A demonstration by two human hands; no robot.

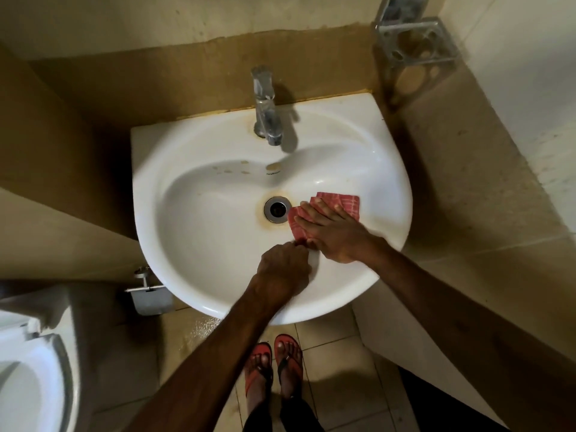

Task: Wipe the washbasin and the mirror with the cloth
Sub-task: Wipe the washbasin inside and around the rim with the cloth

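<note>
A white washbasin (199, 244) hangs on the wall below me, with brown stains round its drain (276, 209) and near the tap. A red checked cloth (346, 203) lies flat in the bowl just right of the drain. My right hand (332, 233) presses on it with flat, spread fingers. My left hand (285, 269) sits at the bowl's front slope, fingers curled, pinching the cloth's near corner. No mirror is in view.
A chrome tap (265, 104) stands at the basin's back rim. A metal toothbrush holder (417, 42) is fixed to the wall at the upper right. A toilet (34, 375) is at the lower left. My feet in red sandals (274, 366) stand on the tiled floor.
</note>
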